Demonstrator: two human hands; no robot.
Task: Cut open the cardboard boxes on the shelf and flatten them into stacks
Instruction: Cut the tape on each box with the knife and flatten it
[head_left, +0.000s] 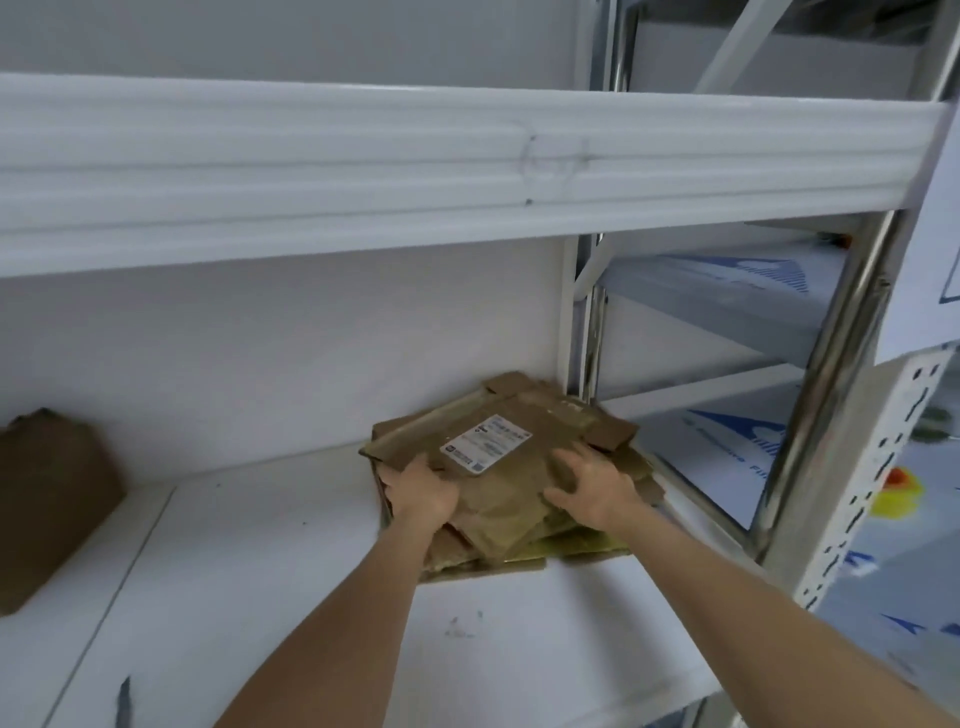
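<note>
A stack of flattened brown cardboard boxes (498, 499) lies on the white shelf board (291, 582), close to the back wall at the right. The top sheet carries a white shipping label (487, 442). My left hand (423, 493) rests on the stack's left edge, fingers curled over the cardboard. My right hand (592, 486) lies flat on top at the right side, fingers spread. An uncut brown cardboard box (49, 499) stands at the far left of the same shelf, partly out of frame.
The white beam of the shelf above (467, 166) crosses overhead. A chrome post (831, 374) and a perforated white upright (878, 478) bound the shelf on the right. A small dark object (123, 701) lies near the shelf's front left.
</note>
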